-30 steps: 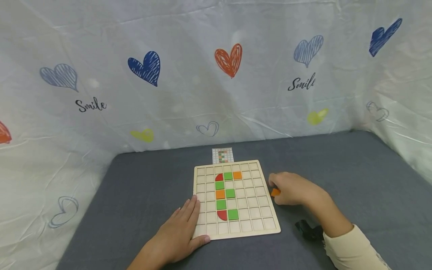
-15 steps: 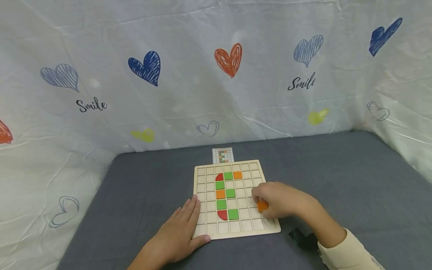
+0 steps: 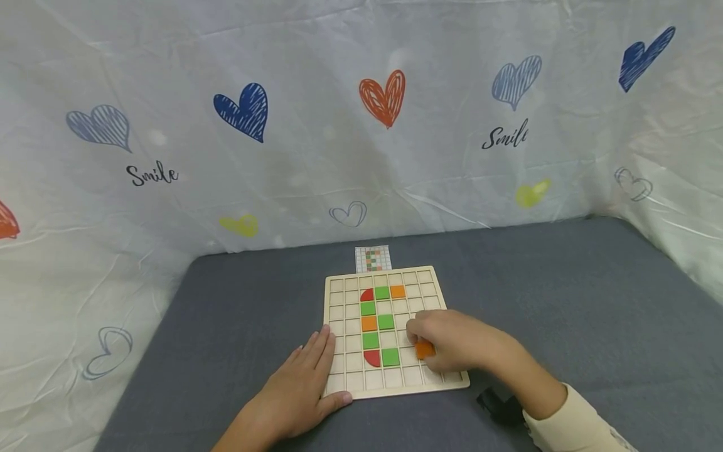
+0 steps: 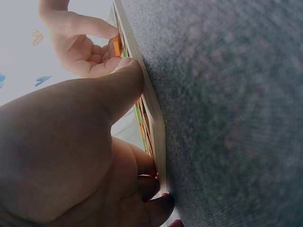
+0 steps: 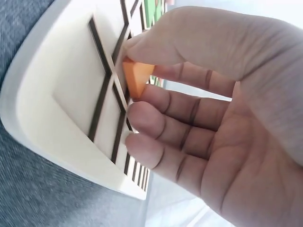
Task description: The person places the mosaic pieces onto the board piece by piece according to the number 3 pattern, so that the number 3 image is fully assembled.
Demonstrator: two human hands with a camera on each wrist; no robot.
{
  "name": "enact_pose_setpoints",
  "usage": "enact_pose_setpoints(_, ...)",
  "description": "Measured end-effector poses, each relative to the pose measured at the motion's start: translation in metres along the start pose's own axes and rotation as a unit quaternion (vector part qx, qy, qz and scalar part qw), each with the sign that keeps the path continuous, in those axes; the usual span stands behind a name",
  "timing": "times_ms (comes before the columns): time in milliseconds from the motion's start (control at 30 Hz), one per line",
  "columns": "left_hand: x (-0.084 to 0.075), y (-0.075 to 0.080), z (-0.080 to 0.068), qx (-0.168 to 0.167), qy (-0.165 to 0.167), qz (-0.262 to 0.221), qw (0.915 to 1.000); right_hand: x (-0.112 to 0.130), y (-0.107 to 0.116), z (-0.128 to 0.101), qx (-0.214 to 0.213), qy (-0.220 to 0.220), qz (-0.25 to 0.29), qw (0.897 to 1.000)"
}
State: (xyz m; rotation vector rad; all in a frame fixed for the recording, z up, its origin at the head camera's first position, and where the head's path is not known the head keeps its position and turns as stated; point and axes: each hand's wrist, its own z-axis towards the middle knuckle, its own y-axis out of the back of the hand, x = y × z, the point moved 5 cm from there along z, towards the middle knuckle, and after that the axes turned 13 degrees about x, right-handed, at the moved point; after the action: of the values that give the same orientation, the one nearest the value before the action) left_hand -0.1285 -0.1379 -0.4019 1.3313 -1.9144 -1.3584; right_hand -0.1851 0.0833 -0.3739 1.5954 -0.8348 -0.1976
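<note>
A square wooden grid board (image 3: pixel 369 380) lies on the table, with green, red and orange tiles set in some of its cells. My right hand (image 3: pixel 460 339) pinches an orange tile (image 3: pixel 425 349) between thumb and fingers, low over the right part of the board. In the right wrist view the orange tile (image 5: pixel 138 78) shows edge-on, close to the grid lines. My left hand (image 3: pixel 299 383) rests flat along the board's left edge, its thumb on the near left corner. The left wrist view shows the left thumb (image 4: pixel 120 87) and fingers along the board's rim.
A small printed card (image 3: pixel 373 258) with a coloured grid pattern lies just behind the board. Under the right forearm sits a black object (image 3: pixel 499 407) on the grey cloth (image 3: pixel 565 301). A white curtain (image 3: pixel 305 176) with hearts hangs at the back.
My right hand has brought the orange tile left from beside the board to over its right part. The left hand has stayed on the left edge.
</note>
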Motion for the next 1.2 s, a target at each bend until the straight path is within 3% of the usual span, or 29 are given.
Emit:
enact_pose_setpoints(367, -0.001, -0.001, 0.001, -0.006, -0.001, 0.008, 1.0000, 0.007, -0.002, 0.007, -0.037, 0.032, -0.013, 0.999)
enact_pose_setpoints(1200, 0.000, -0.001, 0.001, -0.004, -0.001, -0.008, 1.0000, 0.019, -0.003, 0.010, -0.038, 0.065, -0.019, 0.997)
